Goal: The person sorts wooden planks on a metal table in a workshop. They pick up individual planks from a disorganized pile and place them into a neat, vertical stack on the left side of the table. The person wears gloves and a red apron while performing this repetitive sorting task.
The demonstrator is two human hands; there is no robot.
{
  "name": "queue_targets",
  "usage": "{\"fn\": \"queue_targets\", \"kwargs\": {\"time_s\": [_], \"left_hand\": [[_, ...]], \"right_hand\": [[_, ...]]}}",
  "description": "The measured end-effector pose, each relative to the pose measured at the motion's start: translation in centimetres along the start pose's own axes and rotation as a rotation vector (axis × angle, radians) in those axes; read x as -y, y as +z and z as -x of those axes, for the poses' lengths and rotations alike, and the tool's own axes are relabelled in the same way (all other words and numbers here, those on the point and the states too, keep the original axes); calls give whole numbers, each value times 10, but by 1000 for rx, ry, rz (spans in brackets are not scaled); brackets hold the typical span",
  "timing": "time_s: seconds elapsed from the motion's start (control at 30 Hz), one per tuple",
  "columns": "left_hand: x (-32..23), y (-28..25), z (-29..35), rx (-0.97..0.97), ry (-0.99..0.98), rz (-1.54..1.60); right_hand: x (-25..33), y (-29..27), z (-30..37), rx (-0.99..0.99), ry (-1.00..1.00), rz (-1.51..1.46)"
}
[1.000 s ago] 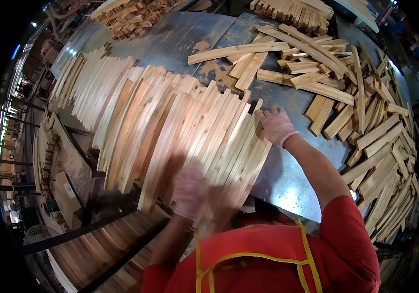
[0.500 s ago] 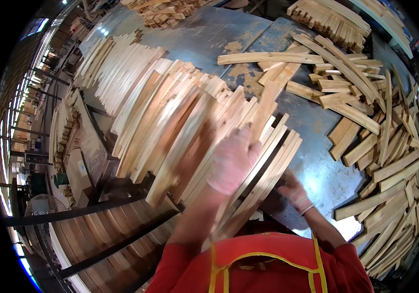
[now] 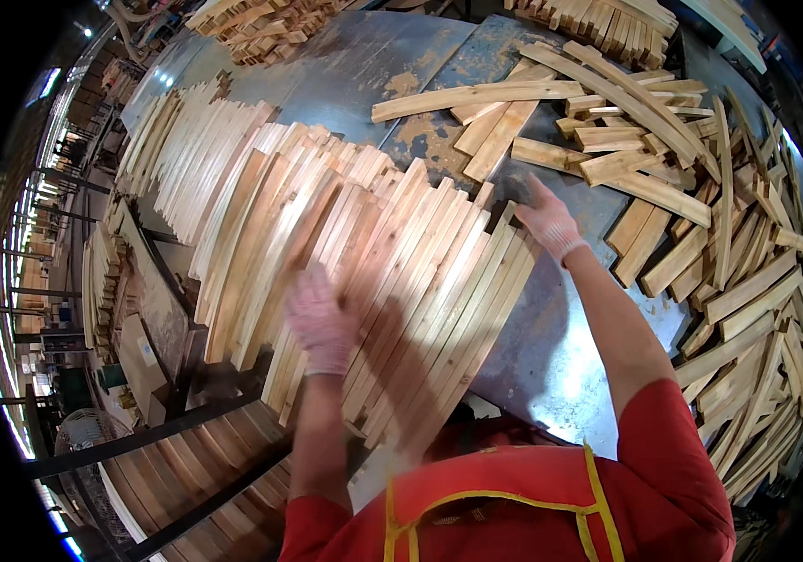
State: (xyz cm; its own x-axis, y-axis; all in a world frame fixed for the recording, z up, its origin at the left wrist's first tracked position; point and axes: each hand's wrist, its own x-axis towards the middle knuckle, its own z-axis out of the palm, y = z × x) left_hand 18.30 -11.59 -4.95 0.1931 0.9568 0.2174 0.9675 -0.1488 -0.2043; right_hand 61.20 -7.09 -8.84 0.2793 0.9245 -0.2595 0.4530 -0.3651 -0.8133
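Note:
A wide row of pale wooden slats lies side by side on the metal table in front of me. My left hand, in a thin pinkish glove, is over the middle of the row with its fingers stretched out, a little smeared by motion. It looks laid flat on the slats, near some with a redder tone. At the row's right edge, my gloved right hand touches the far ends of the outermost slats. Its fingers are spread and it grips nothing that I can see.
A loose heap of wooden pieces covers the right side of the metal table. Curved and straight boards lie crossed beyond the row. Stacked slats stand at the back. A dark metal rail and a fan are at the lower left.
My left hand has moved left across the slats. My right hand has gone from beside my body up to their far right ends. The gaps among the right-hand slats have closed.

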Motion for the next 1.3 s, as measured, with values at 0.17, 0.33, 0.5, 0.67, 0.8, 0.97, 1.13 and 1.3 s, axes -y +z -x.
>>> {"fn": "queue_targets", "kwargs": {"time_s": [0.17,0.33,0.5,0.67,0.8,0.97,1.13,1.3], "left_hand": [[-109,-44,46,454,219,365],[-101,-40,49,513,137,600],[-68,-57,4,166,226,765],[34,-6,25,0,188,-72],[56,28,20,220,30,49],[7,-4,27,124,146,-45],[-116,-28,70,370,398,828],[-264,-95,143,277,937,427]], "right_hand": [[31,-11,8,215,41,-557],[18,-3,124,-121,-38,-789],[-35,94,225,171,188,-902],[-10,94,241,38,88,-577],[-38,26,274,-118,140,-382],[-174,-101,317,-883,425,-139],[-204,-217,313,-1018,816,230],[-212,-200,314,-1033,680,177]]}}
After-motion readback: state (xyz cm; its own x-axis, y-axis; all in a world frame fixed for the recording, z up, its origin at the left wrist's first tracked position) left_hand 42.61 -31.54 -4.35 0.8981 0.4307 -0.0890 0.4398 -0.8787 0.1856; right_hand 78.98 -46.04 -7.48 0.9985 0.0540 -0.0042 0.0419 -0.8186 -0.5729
